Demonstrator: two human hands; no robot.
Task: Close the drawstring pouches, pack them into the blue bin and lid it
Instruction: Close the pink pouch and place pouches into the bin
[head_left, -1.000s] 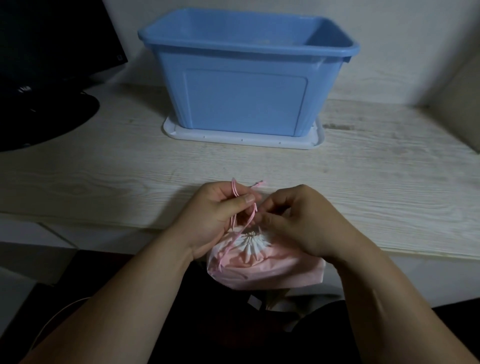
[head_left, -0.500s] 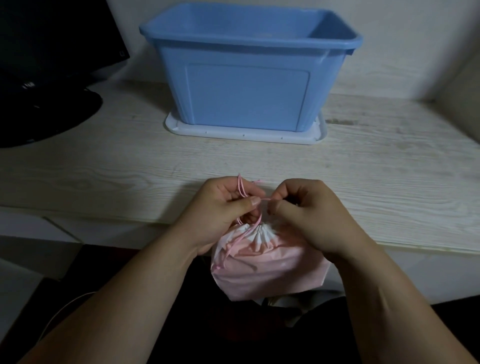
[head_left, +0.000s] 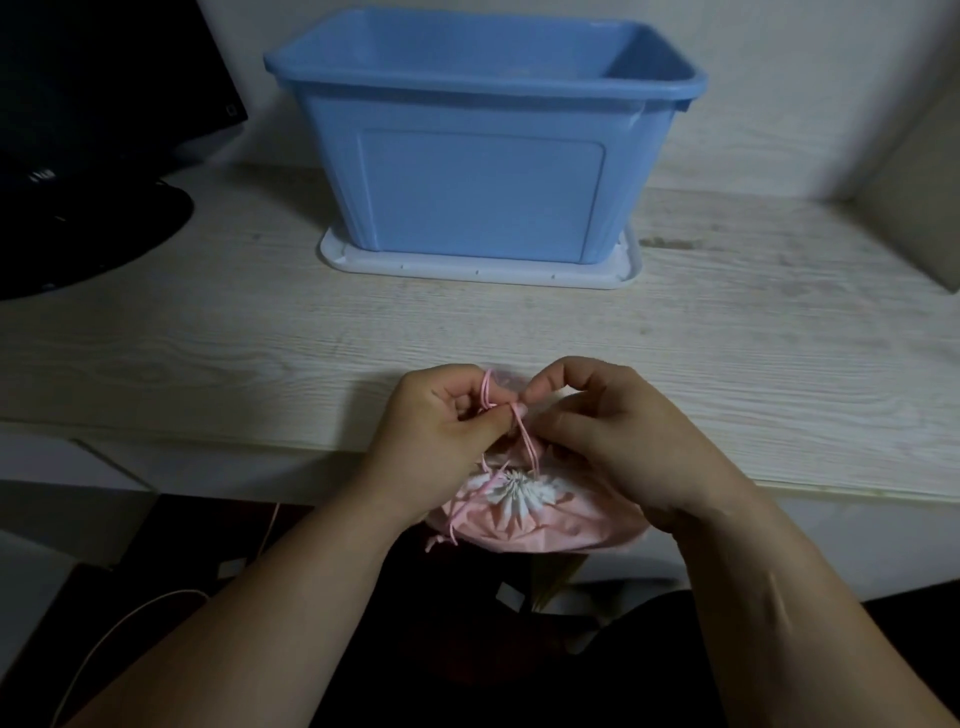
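Plainly both hands are working the cord rather than the bag: the left hand (head_left: 441, 431) has its fingers (head_left: 488, 422) curled in and pinching a loop of the pink cord (head_left: 525, 441), and the right hand (head_left: 613, 441) pinches the same cord just beside it, fingertips nearly touching. Holding the strands up and close together like this looks meant for tying or snugging them off, with the bag's own weight keeping the cord taut below. The pouch (head_left: 535, 514) hangs just in front of the near edge of the counter (head_left: 208, 353), between the two forearms and over the lap, not resting on the top. It is pale pink and soft, bulging as if filled, and its mouth is already drawn into a tight rosette of white pleats; loose cord ends trail down its left side. The blue bin (head_left: 483, 192) stands open at the back of the counter, well apart from the pouch, sitting on its white lid (head_left: 467, 267), probably parked there so the lid is handy once packing is done. Whether anything lies inside the bin cannot be told.
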